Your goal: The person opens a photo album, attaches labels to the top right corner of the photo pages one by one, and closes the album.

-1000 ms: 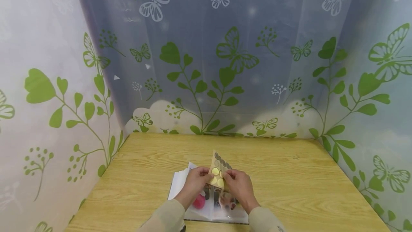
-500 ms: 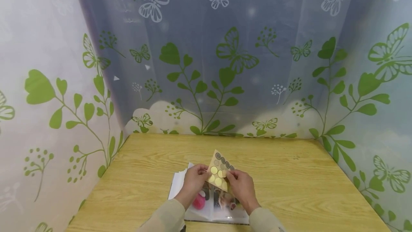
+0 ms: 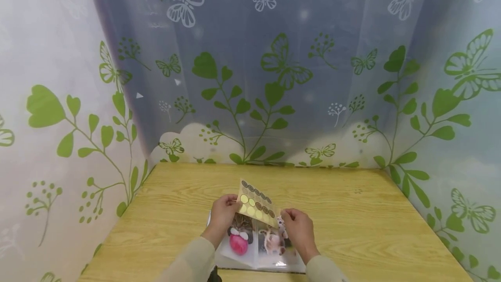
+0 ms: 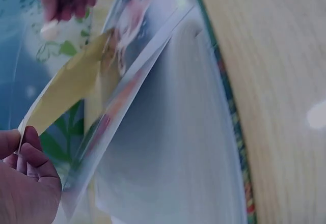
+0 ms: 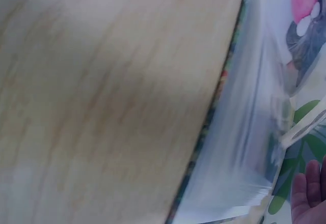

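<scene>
Sticker sheet (image 3: 255, 209) above an open book (image 3: 252, 263)

One printed cloth (image 3: 235, 34) fills the background, cut off at the top. Below it lies one table (image 3: 352, 212), its near edge out of view. At the table's 6 o'clock is the one open book, showing two pictures (image 3: 239, 245), both partly hidden. Of two hands, the left hand (image 3: 222, 214), at the sheet's 9 o'clock, pinches its edge between thumb and fingers. The right hand (image 3: 299, 229), at 4 o'clock, has its fingers bent in, tips close together; whether they hold anything I cannot tell. The one sticker sheet tilts above the book's 12 o'clock side. Its top row counts five dark circles (image 3: 256, 192); lower yellow circles (image 3: 250, 209) are too washed out to count.
</scene>
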A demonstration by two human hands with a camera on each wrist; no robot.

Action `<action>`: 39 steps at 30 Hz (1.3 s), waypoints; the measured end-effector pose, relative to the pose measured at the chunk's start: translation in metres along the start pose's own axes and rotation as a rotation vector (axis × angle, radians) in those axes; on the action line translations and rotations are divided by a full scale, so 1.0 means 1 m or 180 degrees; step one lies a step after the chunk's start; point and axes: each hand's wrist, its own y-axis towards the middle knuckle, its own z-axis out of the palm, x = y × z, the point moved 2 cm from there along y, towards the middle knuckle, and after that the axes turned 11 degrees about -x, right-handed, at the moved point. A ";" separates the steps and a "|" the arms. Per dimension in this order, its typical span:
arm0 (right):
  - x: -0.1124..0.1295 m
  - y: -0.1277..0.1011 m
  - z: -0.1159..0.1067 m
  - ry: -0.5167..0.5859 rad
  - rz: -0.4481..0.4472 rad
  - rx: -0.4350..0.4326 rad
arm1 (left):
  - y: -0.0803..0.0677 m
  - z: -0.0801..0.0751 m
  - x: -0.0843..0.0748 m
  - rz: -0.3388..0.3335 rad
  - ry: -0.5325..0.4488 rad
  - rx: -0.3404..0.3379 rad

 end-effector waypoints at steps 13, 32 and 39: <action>-0.011 -0.004 0.005 -0.0162 -0.0058 0.0020 | 0.037 -0.056 0.020 -0.0345 -0.0463 -0.0809; -0.014 -0.002 0.005 -0.0334 -0.0143 -0.0016 | 0.043 -0.116 0.051 -0.0898 0.0211 -0.0859; -0.014 -0.001 0.003 -0.0337 -0.0103 -0.0015 | 0.042 -0.107 0.046 -0.0727 0.0480 -0.0823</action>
